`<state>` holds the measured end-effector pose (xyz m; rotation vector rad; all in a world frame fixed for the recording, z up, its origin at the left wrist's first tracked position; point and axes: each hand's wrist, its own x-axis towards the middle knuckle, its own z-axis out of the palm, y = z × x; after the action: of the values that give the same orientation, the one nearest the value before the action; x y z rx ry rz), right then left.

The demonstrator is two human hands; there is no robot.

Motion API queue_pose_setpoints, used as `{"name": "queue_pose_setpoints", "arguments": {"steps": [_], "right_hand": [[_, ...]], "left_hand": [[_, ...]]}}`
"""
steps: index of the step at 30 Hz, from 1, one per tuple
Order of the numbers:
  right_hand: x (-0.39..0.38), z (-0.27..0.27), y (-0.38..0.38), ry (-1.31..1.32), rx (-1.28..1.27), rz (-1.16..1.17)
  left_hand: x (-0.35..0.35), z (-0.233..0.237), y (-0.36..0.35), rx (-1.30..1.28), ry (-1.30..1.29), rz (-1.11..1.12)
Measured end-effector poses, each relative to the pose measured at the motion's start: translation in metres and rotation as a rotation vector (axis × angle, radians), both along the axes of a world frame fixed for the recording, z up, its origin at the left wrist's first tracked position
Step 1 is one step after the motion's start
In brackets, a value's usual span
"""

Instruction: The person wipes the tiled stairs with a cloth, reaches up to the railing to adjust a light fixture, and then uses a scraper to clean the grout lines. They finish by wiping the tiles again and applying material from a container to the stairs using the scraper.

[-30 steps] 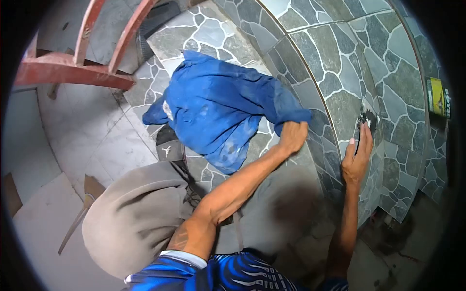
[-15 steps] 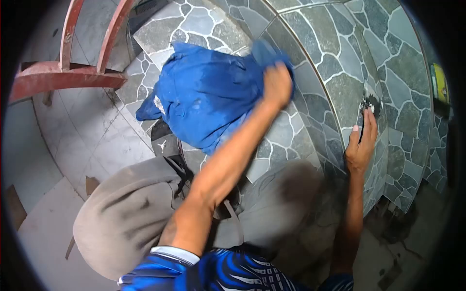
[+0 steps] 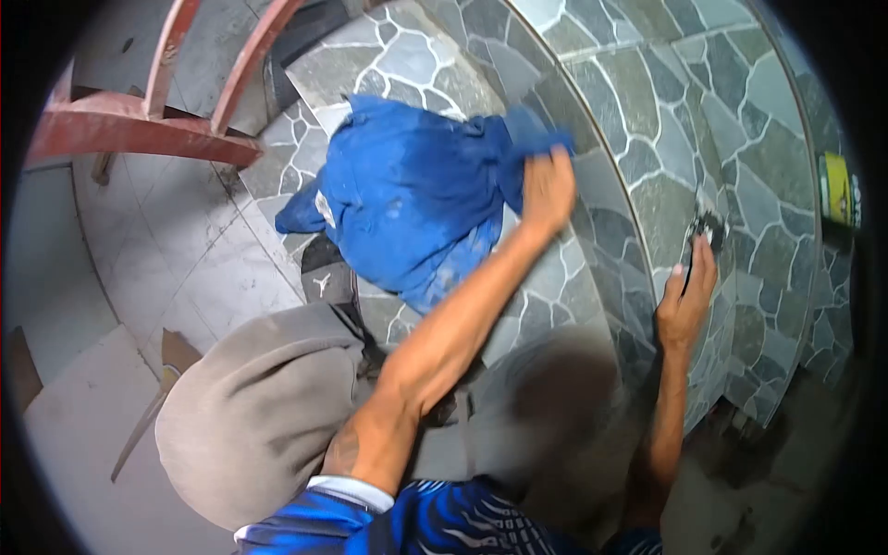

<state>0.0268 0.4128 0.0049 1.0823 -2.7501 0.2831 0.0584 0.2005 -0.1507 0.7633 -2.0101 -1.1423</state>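
Observation:
A crumpled blue cloth garment (image 3: 407, 190) lies bunched on the stone-patterned tiled step. My left hand (image 3: 550, 190) is closed round its right end, and the cloth just beyond the fist is blurred by motion. At the right, my right hand (image 3: 689, 294) rests against the tiled surface, fingers stretched out and thumb apart from them. Its fingertips are right at a small black-and-white patch (image 3: 709, 225). A thin dark strip shows between the thumb and the fingers.
Red-painted curved bars (image 3: 148, 125) stand at the upper left. A black item with a white logo (image 3: 321, 280) lies between the garment and my knee. A yellow-labelled can (image 3: 837, 190) is at the far right. A pointed brown piece (image 3: 178, 354) lies on the floor.
The whole view has shifted slightly down and to the right. My left hand keeps hold of the garment, and my right hand stays at the black-and-white patch.

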Motion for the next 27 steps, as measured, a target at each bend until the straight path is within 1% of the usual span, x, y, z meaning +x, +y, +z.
{"name": "queue_pose_setpoints", "arguments": {"steps": [2,4,5,7,8,9,11,14,15,16,18,20,21,23,24,25,27], "right_hand": [[0.0,-0.001,-0.002,0.0,-0.007,0.006],[0.001,-0.001,-0.002,-0.003,0.004,-0.016],[0.005,0.001,-0.001,-0.009,0.018,-0.024],[0.006,0.004,-0.007,-0.008,0.032,-0.028],[0.01,0.001,-0.004,-0.015,0.026,-0.035],[0.005,-0.001,0.001,-0.001,0.015,-0.024],[0.001,-0.001,-0.001,0.006,0.012,-0.017],[0.004,0.003,-0.005,-0.014,0.025,-0.023],[0.006,0.003,-0.003,-0.012,0.027,-0.026],[0.004,0.002,-0.004,-0.004,0.024,-0.019],[0.005,0.0,-0.005,0.004,0.025,-0.01],[0.0,-0.002,-0.001,0.034,0.039,-0.001],[-0.001,-0.003,-0.003,0.033,0.034,0.004],[0.002,-0.001,0.0,0.023,0.042,0.002],[0.008,0.0,0.002,-0.001,0.053,-0.012],[0.009,0.002,-0.001,-0.014,0.049,-0.018],[0.003,0.005,-0.005,-0.003,0.032,-0.021]], "left_hand": [[0.01,-0.005,0.022,-0.17,0.172,-0.028],[0.018,0.009,-0.01,0.084,-0.377,-0.442],[0.007,-0.01,-0.028,-0.03,-0.338,-0.306],[-0.016,-0.037,-0.036,0.018,-0.16,-0.23],[-0.02,-0.042,-0.04,0.023,-0.067,-0.197],[-0.004,-0.032,-0.028,0.014,-0.075,-0.25],[0.01,-0.022,0.001,-0.145,0.166,0.071],[0.027,-0.002,-0.03,0.175,-0.351,-0.212],[0.022,-0.005,-0.051,0.229,-0.383,-0.198],[0.012,-0.009,-0.067,0.186,-0.277,-0.184],[0.02,-0.008,-0.06,0.138,-0.201,-0.16],[0.026,-0.024,-0.049,-0.078,0.077,-0.073],[0.027,-0.026,-0.05,-0.039,0.07,-0.116],[0.016,-0.013,-0.066,0.133,-0.108,-0.23],[0.017,-0.016,-0.067,0.231,-0.208,-0.287],[0.019,-0.017,-0.066,0.208,-0.188,-0.246],[0.031,-0.02,-0.07,0.09,-0.028,-0.3]]}}
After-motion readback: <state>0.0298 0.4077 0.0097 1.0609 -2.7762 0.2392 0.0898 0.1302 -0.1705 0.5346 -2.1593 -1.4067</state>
